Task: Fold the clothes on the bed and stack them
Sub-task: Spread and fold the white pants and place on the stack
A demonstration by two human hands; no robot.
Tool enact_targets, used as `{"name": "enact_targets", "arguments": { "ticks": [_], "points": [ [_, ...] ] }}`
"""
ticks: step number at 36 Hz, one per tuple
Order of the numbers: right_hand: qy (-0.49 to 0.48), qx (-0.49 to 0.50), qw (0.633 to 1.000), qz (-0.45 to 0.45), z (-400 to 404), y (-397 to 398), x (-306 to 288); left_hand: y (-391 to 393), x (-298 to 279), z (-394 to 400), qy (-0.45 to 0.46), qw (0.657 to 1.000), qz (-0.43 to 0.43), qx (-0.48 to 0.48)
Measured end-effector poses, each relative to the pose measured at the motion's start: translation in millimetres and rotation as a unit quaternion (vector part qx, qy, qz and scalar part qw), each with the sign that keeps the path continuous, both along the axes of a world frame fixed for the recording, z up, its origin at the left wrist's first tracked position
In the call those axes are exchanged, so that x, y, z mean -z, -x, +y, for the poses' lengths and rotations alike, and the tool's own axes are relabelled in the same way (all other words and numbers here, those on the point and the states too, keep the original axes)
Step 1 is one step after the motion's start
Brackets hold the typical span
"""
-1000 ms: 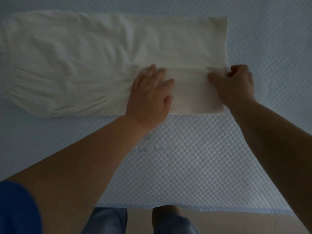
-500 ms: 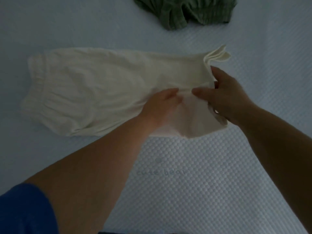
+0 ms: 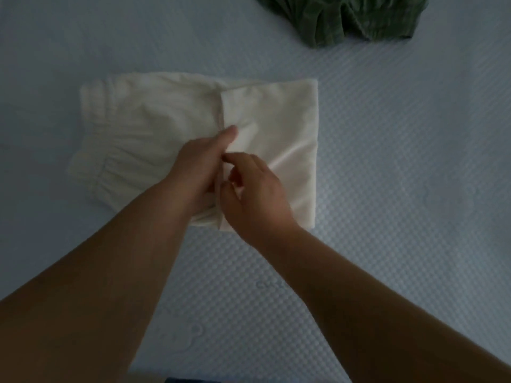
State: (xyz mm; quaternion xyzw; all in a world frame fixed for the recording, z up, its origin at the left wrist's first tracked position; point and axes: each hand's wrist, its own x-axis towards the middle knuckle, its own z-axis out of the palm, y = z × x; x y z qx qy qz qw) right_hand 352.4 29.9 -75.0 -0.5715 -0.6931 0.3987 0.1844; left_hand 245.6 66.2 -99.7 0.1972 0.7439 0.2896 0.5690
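Hands meeting mid-bed: left hand (image 3: pixel 203 164) gripping the cream garment (image 3: pixel 154 128) at the flap edge, right hand (image 3: pixel 254 186) pinching the same edge. Fold half done, judging by the flap laid leftward. Next: release, flatten, fold again. Bed (image 3: pixel 401 189) quilted, pale. Farthest: green garment (image 3: pixel 343 17), crumpled, unfolded.

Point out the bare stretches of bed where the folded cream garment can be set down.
Bare mattress lies right of the cream garment, below the green garment. More lies left of the cream garment, up to the top left corner. The near strip is crossed by both forearms. It is crowded at the fold edge, where the left hand and right hand meet.
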Motion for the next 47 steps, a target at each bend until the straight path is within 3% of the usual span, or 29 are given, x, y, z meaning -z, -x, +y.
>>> {"name": "enact_targets", "arguments": {
  "ticks": [2, 4, 6, 11, 14, 16, 18, 21, 24, 26, 28, 31, 35, 37, 41, 44, 47],
  "points": [
    [-0.116, 0.025, 0.990, -0.070, -14.2, -16.5, 8.0, -9.0, 6.4, 3.5, -0.034, 0.984, 0.145, 0.099],
    [-0.102, 0.026, 0.984, -0.146, -21.6, -35.3, 17.0, -17.6, 11.1, 6.4, -0.041, 0.961, 0.226, 0.154],
    [-0.029, -0.014, 0.980, -0.198, -29.4, -48.7, 25.9, -22.8, 11.8, 7.6, -0.085, 0.950, 0.253, 0.160],
    [-0.015, -0.051, 0.977, -0.209, -50.3, -50.1, 37.8, -26.2, 2.8, -5.2, -0.321, 0.891, 0.265, 0.179],
    [-0.004, -0.065, 0.974, -0.216, -50.8, -45.7, 39.1, -15.6, 11.6, -9.8, -0.233, 0.918, 0.297, 0.125],
    [-0.002, -0.076, 0.973, -0.217, -48.9, -43.0, 39.1, -11.5, 13.6, -10.4, -0.189, 0.917, 0.328, 0.123],
    [-0.007, -0.069, 0.977, -0.200, -48.3, -41.1, 36.5, -12.8, 8.2, -12.5, -0.223, 0.889, 0.370, 0.154],
    [-0.035, -0.033, 0.983, -0.176, -47.2, -43.8, 30.9, -17.5, -1.8, -17.0, -0.294, 0.820, 0.436, 0.227],
    [-0.040, -0.021, 0.979, -0.197, -42.9, -51.3, 31.6, -28.2, 0.4, -15.9, -0.375, 0.742, 0.423, 0.361],
    [-0.011, -0.048, 0.974, -0.221, -43.8, -55.8, 37.8, -31.5, 12.6, -9.9, -0.325, 0.699, 0.410, 0.488],
    [-0.004, -0.063, 0.968, -0.242, -46.9, -57.8, 45.3, -21.2, 29.4, 3.6, -0.246, 0.683, 0.438, 0.530],
    [-0.003, -0.062, 0.965, -0.254, -50.6, -56.1, 51.4, 4.1, 43.7, 21.8, -0.204, 0.692, 0.478, 0.502],
    [0.005, -0.057, 0.964, -0.258, -51.7, -54.3, 51.6, 13.4, 44.1, 26.3, -0.198, 0.679, 0.482, 0.517],
    [0.015, -0.066, 0.960, -0.273, -50.2, -53.5, 49.4, 8.6, 38.3, 29.9, -0.181, 0.695, 0.463, 0.520],
    [0.027, -0.088, 0.956, -0.279, -45.6, -46.5, 34.5, -2.0, 14.1, 21.8, -0.217, 0.771, 0.397, 0.448],
    [0.007, -0.127, 0.959, -0.255, -44.0, -33.5, 22.5, 3.2, -11.1, -17.2, -0.275, 0.839, 0.352, 0.310],
    [0.015, -0.170, 0.952, -0.253, -46.8, -21.3, 25.2, 17.4, -22.2, -67.4, -0.229, 0.893, 0.348, 0.169]
  ]
}}
